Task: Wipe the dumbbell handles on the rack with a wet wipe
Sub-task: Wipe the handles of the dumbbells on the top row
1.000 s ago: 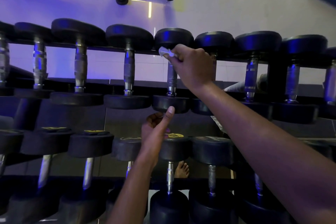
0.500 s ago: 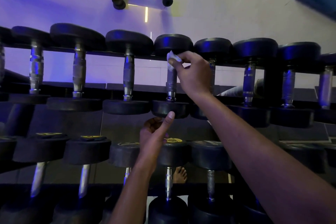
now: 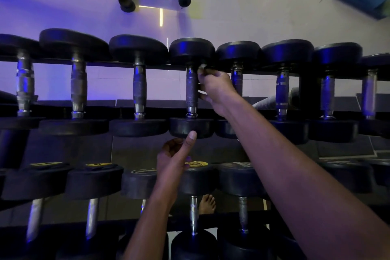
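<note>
The dumbbell being cleaned (image 3: 191, 88) is found on the upper tier of the rack (image 3: 307, 93), fourth in the visible row, with its neighbours close on either side. Its long axis is laid from the near edge of the rack towards the far edge, so that one rubber head is turned to the person and the other away, and the knurled steel handle (image 3: 191, 86) is left bridging the gap between the two rails; this placement is judged to be what leaves the handle exposed all round for wiping. The right hand (image 3: 215, 88) is brought in from the right side of the handle, near its far end, and the wet wipe (image 3: 203, 67) is seen only as a small pale scrap at the fingertips, pinched between curled fingers just under the far head; how much of the wipe is pressed on the steel cannot be told. The left hand (image 3: 175, 156) is held below, its thumb pressed against the rim of the near head (image 3: 191, 127) and its other fingers loosely curled with nothing gripped; this is judged to be a steadying hold, so that the dumbbell is kept from rolling or sliding while it is rubbed. The lower-tier dumbbells (image 3: 92, 177) are laid along the same axis, apparently untouched
</note>
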A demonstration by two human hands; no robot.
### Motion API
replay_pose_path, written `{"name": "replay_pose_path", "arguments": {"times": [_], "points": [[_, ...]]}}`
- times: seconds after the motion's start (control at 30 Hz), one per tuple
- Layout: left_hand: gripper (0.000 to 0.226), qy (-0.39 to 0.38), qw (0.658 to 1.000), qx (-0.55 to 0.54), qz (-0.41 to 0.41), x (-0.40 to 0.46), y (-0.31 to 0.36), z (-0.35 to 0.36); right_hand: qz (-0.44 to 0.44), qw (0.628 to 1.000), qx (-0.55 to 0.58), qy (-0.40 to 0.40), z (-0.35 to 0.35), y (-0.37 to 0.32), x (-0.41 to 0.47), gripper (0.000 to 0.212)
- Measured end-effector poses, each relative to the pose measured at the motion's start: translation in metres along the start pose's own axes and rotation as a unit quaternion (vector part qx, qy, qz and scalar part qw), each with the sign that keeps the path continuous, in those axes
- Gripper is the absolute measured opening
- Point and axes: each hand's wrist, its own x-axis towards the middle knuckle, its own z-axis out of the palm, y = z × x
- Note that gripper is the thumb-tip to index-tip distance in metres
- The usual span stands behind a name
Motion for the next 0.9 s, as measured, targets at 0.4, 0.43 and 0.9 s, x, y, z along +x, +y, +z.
{"name": "replay_pose_path", "arguments": {"times": [0.4,0.43,0.9], "points": [[0.07,-0.012,1.0,0.008,0.006,0.007,-0.004,-0.003,0.017,0.999,-0.037,-0.012,-0.011,-0.003,-0.006,0.026],[0.07,-0.012,1.0,0.005,0.006,0.008,-0.004,-0.003,0.016,0.997,-0.07,-0.002,-0.015,0.001,-0.008,0.026],[0.068,0.009,1.0,0.006,-0.017,0.002,0.0,-0.001,-0.179,0.881,-0.421,-0.122,-0.034,-0.029,-0.044,0.017]]}}
